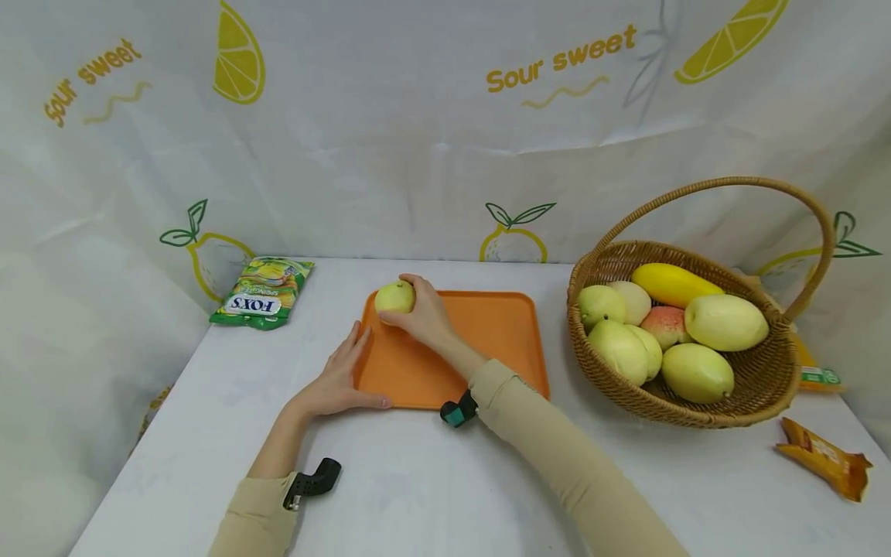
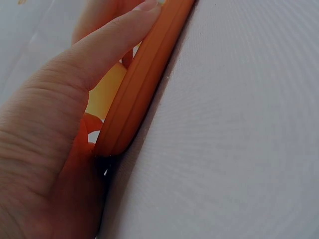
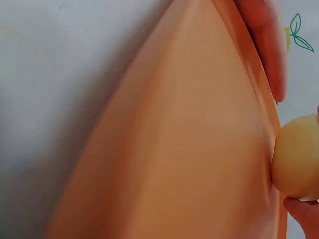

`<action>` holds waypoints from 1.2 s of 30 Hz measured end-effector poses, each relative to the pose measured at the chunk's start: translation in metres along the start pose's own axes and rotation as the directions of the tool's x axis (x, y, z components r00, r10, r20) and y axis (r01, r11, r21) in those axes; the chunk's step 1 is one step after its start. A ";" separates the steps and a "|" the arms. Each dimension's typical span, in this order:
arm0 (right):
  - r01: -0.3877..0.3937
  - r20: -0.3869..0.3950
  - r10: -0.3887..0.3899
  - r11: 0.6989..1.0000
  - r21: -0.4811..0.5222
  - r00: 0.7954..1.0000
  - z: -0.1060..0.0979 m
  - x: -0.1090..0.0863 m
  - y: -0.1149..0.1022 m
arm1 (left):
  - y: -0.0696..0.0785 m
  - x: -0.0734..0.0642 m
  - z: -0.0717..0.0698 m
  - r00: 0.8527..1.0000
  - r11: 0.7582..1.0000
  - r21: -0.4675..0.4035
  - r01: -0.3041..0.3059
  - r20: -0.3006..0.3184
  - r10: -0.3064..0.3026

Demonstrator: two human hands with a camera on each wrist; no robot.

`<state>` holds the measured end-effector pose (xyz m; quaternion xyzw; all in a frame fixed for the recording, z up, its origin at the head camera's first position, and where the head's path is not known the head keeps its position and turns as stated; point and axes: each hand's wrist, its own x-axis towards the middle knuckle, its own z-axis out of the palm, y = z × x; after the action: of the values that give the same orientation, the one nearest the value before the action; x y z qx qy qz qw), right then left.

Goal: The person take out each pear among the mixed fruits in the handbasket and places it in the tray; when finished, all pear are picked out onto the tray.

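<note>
In the head view, my right hand [image 1: 426, 316] grips a round, pale yellow-green apple [image 1: 394, 297] at the far left corner of the orange tray [image 1: 497, 329]. Thumb and fingers lie on opposite sides of the fruit. My left hand [image 1: 336, 384] rests against the tray's near left corner, fingers spread along the left side and thumb along the front edge. The left wrist view has that thumb [image 2: 107, 47] laid over the rim. In the right wrist view the apple [image 3: 299, 157] appears beside the tray's raised edge; whether it touches the tray I cannot tell.
A wicker basket [image 1: 696, 415] with a tall handle stands right of the tray, holding several fruits. A green candy bag [image 1: 263, 294] lies at the back left. An orange-brown wrapped snack [image 1: 824, 459] lies at the right; another orange packet [image 1: 816, 375] is partly behind the basket.
</note>
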<state>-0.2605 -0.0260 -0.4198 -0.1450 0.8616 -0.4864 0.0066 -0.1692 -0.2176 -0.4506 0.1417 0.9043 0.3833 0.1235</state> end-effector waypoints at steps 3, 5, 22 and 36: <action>0.001 0.009 -0.001 1.000 0.002 1.000 0.001 0.001 0.001 | 0.000 0.000 0.001 1.000 1.000 0.000 -0.003 -0.003 0.003; 0.008 0.021 -0.008 1.000 -0.001 1.000 0.001 0.002 0.001 | 0.000 0.000 0.001 1.000 1.000 0.004 -0.012 -0.007 0.012; 0.020 0.135 -0.015 0.999 -0.035 0.991 -0.003 0.000 -0.002 | 0.000 -0.001 0.000 1.000 1.000 -0.003 -0.013 -0.005 0.013; 0.036 0.156 -0.029 0.998 -0.045 0.987 -0.011 -0.005 0.002 | 0.002 -0.001 0.000 1.000 1.000 -0.002 0.015 0.004 -0.015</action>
<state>-0.2577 -0.0143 -0.4160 -0.1967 0.8673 -0.4530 0.0624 -0.1682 -0.2165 -0.4485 0.1357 0.9047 0.3831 0.1281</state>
